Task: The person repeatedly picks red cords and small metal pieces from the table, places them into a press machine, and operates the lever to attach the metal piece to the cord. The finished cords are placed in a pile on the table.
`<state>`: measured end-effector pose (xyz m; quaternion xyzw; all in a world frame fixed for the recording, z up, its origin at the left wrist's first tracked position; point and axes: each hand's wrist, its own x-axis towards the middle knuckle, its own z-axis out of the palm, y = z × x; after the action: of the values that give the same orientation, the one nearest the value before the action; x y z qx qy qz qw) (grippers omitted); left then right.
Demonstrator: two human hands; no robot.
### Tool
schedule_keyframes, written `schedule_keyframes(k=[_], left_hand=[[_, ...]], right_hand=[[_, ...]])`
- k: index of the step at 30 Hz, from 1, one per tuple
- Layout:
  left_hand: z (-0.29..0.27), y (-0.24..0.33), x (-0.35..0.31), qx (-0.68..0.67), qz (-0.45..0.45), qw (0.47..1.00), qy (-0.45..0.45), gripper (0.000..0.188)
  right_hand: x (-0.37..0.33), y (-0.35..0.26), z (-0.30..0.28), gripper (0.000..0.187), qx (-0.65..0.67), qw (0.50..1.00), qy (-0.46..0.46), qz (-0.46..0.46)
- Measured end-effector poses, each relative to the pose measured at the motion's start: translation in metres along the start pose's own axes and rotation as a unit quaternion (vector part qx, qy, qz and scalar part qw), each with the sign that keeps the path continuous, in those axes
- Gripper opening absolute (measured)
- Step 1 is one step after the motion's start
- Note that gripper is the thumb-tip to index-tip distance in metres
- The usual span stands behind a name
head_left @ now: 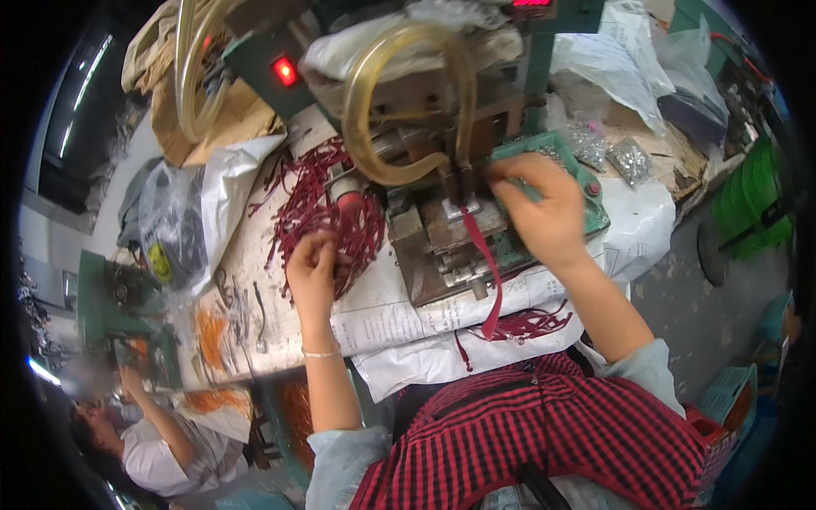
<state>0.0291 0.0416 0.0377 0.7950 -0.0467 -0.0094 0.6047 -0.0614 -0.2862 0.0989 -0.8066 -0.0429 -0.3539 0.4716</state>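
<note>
My left hand is closed in a pinch at the edge of a tangled pile of dark red straps; what the fingertips hold, if anything, is hidden. A green bench press stands before me. One red strap has its upper end under the press head and hangs down over the front of the bench. My right hand is right beside the press head, fingers bent together toward it. Whatever lies between those fingers is too small to make out.
Several red straps lie on white paper at the bench's front edge. A red round button sits by the pile. Bags of small metal parts are at the back right. A co-worker sits at the lower left beside another green machine.
</note>
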Motion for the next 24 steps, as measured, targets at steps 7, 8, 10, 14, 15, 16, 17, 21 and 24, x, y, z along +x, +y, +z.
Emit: schedule_keyframes(k=[7,8,10,14,15,16,17,21,24], left_hand=[[0.022,0.017,-0.035,-0.061,0.075,0.992,0.081,0.038],[0.015,0.012,-0.033,-0.070,0.138,0.984,0.084,0.031],[0.023,0.050,-0.042,0.025,0.181,0.969,0.167,0.019],[0.041,0.084,-0.052,0.084,0.380,0.901,0.194,0.020],[0.049,0.087,-0.058,0.069,0.403,0.896,0.173,0.020],[0.059,0.090,-0.064,0.053,0.426,0.890,0.153,0.021],[0.067,0.092,-0.070,0.036,0.449,0.883,0.133,0.022],[0.090,0.094,-0.088,0.125,0.510,0.851,-0.022,0.043],[0.121,0.094,-0.090,0.097,0.529,0.842,-0.040,0.038]], right_hand=[[-0.018,-0.003,0.033,0.027,0.173,0.973,0.049,0.144],[-0.019,-0.001,0.036,0.029,0.217,0.961,0.064,0.158],[-0.016,0.001,0.037,0.039,0.289,0.938,0.062,0.181],[-0.014,-0.024,0.035,0.044,0.292,0.940,0.038,0.175],[-0.016,-0.029,0.032,0.046,0.285,0.942,0.038,0.176],[-0.019,-0.035,0.029,0.048,0.277,0.944,0.038,0.176],[-0.021,-0.041,0.025,0.051,0.269,0.946,0.039,0.176],[-0.021,-0.035,0.002,0.052,0.187,0.974,-0.051,0.116],[-0.026,0.041,-0.016,0.032,-0.058,0.990,-0.008,0.126]])
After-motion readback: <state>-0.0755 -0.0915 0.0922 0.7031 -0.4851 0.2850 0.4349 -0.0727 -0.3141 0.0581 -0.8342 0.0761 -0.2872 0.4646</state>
